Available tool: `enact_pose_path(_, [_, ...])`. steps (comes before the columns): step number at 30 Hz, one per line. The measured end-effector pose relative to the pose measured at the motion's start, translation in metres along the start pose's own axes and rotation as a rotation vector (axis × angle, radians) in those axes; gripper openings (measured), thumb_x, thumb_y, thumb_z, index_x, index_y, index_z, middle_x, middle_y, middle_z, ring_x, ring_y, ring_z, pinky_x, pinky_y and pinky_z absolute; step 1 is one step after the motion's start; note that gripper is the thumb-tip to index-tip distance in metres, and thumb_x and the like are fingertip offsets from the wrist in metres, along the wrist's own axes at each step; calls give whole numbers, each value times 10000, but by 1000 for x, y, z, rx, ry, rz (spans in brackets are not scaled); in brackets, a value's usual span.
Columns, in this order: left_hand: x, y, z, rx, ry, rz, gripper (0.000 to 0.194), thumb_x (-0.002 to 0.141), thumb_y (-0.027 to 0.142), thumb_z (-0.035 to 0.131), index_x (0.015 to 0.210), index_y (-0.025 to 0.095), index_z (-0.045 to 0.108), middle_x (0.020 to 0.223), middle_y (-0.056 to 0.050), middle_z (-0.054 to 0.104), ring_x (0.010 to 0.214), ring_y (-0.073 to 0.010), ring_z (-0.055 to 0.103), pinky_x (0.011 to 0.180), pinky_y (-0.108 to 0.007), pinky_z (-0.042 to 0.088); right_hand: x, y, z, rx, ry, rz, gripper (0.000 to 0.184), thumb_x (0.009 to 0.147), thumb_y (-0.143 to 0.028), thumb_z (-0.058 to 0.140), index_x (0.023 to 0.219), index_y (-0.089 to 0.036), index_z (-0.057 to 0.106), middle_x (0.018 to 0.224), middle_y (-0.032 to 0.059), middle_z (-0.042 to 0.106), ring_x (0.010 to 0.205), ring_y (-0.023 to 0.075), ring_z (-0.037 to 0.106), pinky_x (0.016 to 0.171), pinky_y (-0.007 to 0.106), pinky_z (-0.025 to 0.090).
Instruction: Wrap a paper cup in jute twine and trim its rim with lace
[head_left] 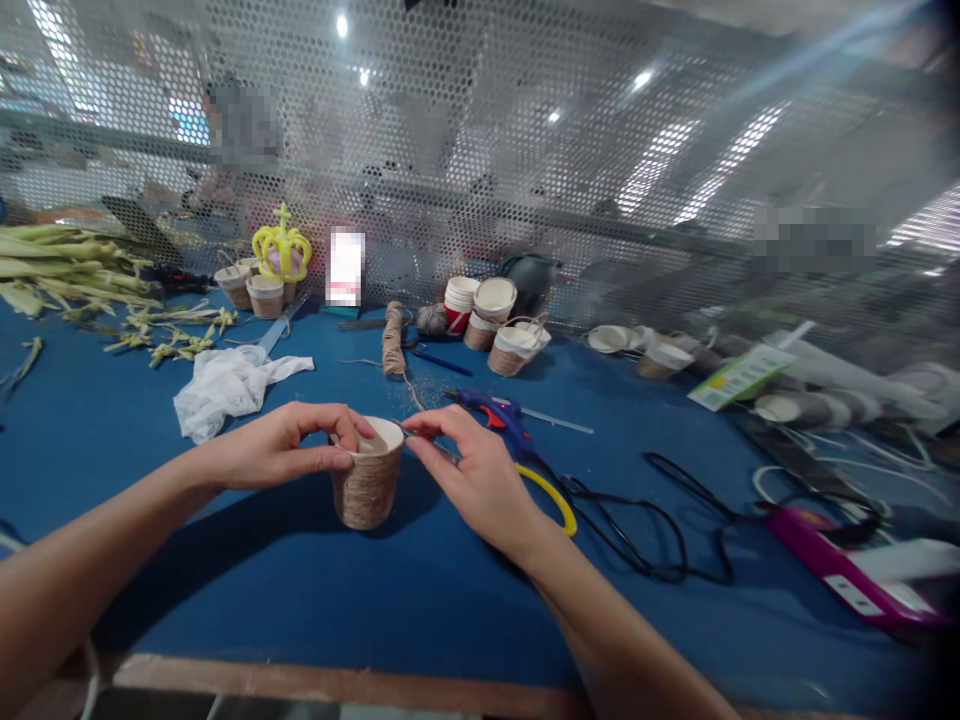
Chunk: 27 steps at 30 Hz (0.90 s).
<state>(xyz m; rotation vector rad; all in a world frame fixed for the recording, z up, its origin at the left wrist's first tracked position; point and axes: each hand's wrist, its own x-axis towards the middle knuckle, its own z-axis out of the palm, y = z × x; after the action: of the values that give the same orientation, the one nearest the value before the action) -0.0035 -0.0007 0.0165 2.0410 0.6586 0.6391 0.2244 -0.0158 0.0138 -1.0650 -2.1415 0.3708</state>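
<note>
A paper cup (366,490) wrapped in brown twine stands on the blue table in front of me, its white inside showing at the top. My left hand (319,440) grips its left rim, fingers inside and thumb outside. At the right rim, my right hand (469,460) pinches a strand of twine between thumb and fingers. That strand runs back to a wound bundle of twine (393,340). Just beyond my right hand lies a blue glue gun (499,418). A yellow loop handle (555,497) shows partly behind my right wrist.
A crumpled white cloth (229,388) and green husks (67,262) lie left. Toward the back are a lit phone (346,267), a yellow crown-shaped piece (282,245) and several wrapped cups (517,345). Black cable (660,570) and a magenta power strip (847,570) occupy the right.
</note>
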Motion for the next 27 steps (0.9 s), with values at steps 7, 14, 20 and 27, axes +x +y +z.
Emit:
enact_pose_path(7, [0,1,-3,28,-5,30,166,866,277,464,753,163,506,1054,-99,605,1137,-222,473,930,-341,376,7,4,0,24,-42,-96,128,846,-150,519,880,-183,638,758,26,636,767,157,542,707,291,452])
enact_pose_path(14, [-3,-8,-10,170,103,99,115,834,216,506,943,194,534,1224,-96,531,1253,-227,358,1030,-415,281,10,2,0,-15,-62,-189,112,846,-127,516,850,-167,621,782,40,640,771,159,530,718,297,441])
enact_pose_path(20, [0,-3,-4,277,202,91,298,781,253,580,1063,188,508,1133,-101,557,1205,-248,412,997,-390,334,10,-2,2,-44,-48,-186,100,841,-127,522,828,-160,615,751,42,640,749,164,528,703,299,431])
enact_pose_path(27, [6,5,16,392,315,192,91,751,183,578,828,177,530,894,-68,620,1126,-250,456,967,-423,343,10,-14,7,-98,-49,-204,110,849,-151,511,836,-164,619,764,52,643,764,178,522,704,319,412])
